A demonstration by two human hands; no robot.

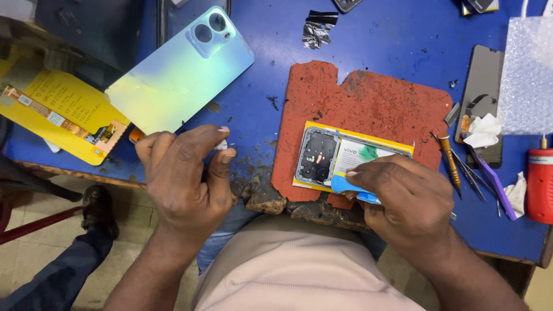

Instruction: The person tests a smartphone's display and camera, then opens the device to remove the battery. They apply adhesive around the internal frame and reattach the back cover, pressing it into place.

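An opened phone [331,158] lies face down on a worn red mat [368,101], its inner frame and white battery label showing. My right hand [406,198] rests on the phone's near edge, holding a blue plastic pry tool [348,187] against it. My left hand [184,175] hovers at the table's front edge, fingers curled, pinching something tiny and white between thumb and forefinger. Just beyond it lies the phone's iridescent blue-green back cover [181,75] with its camera cut-out.
A yellow package with a flex strip [60,112] lies at the left. A screwdriver [449,161], tweezers and a purple tool [489,181] lie to the right, with a red bottle [540,184], bubble wrap [527,75] and a dark screen panel [483,86]. Crumpled foil [317,31] sits far back.
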